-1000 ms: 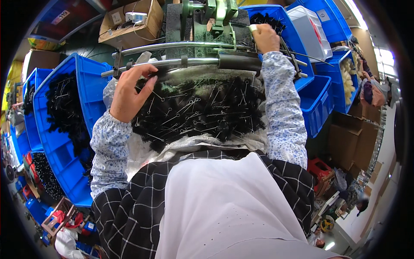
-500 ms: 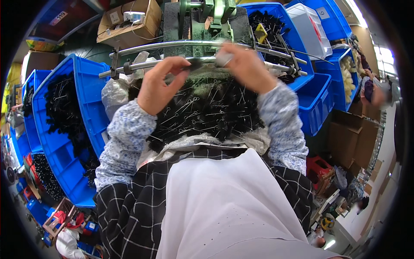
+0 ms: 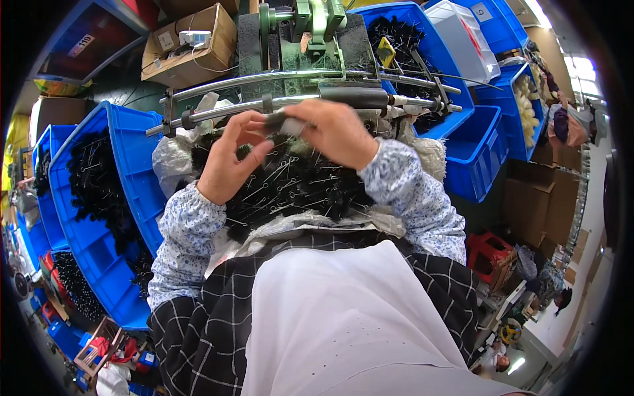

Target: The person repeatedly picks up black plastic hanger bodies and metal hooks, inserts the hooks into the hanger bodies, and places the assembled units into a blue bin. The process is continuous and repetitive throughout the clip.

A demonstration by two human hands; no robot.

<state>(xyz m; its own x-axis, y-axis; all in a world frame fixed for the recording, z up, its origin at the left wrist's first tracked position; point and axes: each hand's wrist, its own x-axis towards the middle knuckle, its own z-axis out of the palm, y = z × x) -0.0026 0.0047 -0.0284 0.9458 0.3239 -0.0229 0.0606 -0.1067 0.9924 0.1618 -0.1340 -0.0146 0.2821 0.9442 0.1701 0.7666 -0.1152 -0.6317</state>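
A small dark tuft, apparently the bristle head of a black wire brush, sits between the fingertips of both my hands, blurred by motion. My left hand pinches it from the left with thumb and fingers. Curled over it from the right is my right hand, a whitish wrap on one finger. Below lies a heap of black brushes with thin metal stems and looped ends, on a pale plastic sheet across my lap. Finger details at the contact are smeared.
Metal rails with a black sleeve cross just beyond my hands, in front of a green machine. Blue crates stand left and right, some with black brushes. A cardboard box is at far left.
My right hand has come left and nearer, joining my left hand at the dark brush. My left hand has moved slightly left and nearer. The black sleeve on the rail is now uncovered.
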